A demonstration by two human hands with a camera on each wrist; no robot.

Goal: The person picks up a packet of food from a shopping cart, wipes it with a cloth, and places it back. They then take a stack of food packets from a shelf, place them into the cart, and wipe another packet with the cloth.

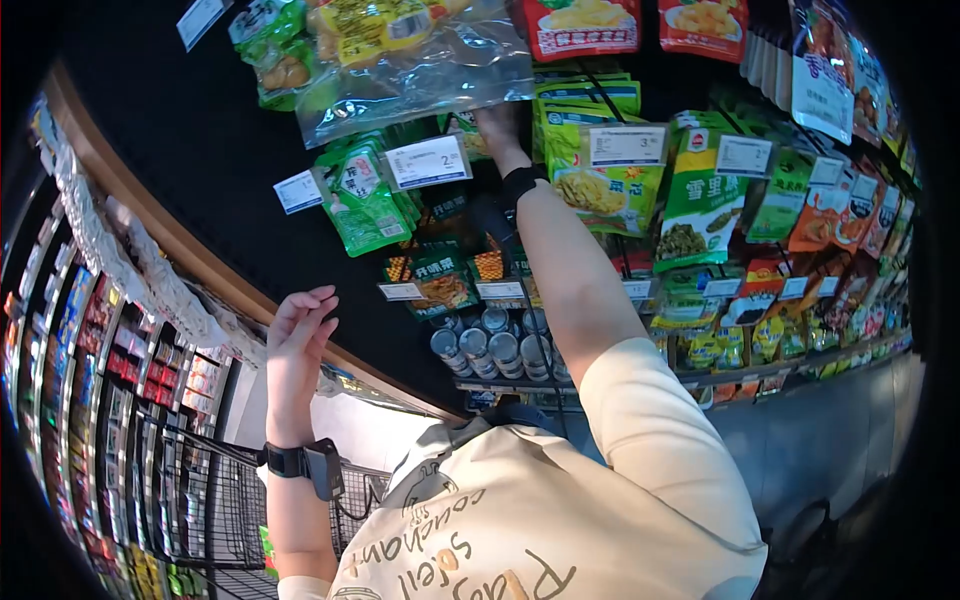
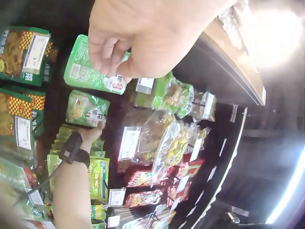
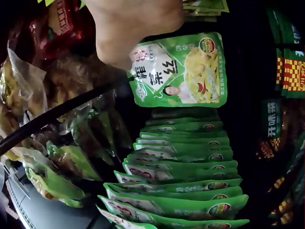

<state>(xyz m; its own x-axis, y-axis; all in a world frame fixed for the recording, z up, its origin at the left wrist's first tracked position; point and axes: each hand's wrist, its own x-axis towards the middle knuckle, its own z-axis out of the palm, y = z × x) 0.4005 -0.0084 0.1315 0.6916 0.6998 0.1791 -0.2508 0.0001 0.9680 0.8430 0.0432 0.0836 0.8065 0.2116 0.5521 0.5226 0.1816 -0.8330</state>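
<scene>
Right now, gripping a glossy green foil snack packet (image 3: 178, 69) by its upper corner with the right hand (image 3: 128, 28), arm stretching high into the hanging display. Holding that packet at the front of a long row of identical green packets (image 3: 181, 162), all overlapping closely behind it. Keeping the left hand (image 1: 297, 335) raised beside the dark shelf edge, fingers relaxed and slightly spread, grasping nothing and touching nothing.

Probably risking a snag here: tugging the front packet sideways instead of straight out, and so dragging the neighbours behind it loose. Possibly tearing the hang hole too, since only a corner is being gripped. Whether the packet is hanging on its hook or already free, impossible to tell from these views.

Also brushing close under a large clear plastic bag of yellow-and-green snacks (image 1: 420, 60), which is hiding most of the reaching hand from the head view; likely knocking it, or the white price tag (image 1: 428, 162) just beside the wrist, while working half-blind. Standing well apart from the black wire shopping cart (image 1: 200, 490), so a dropped packet is probably landing on the floor.
</scene>
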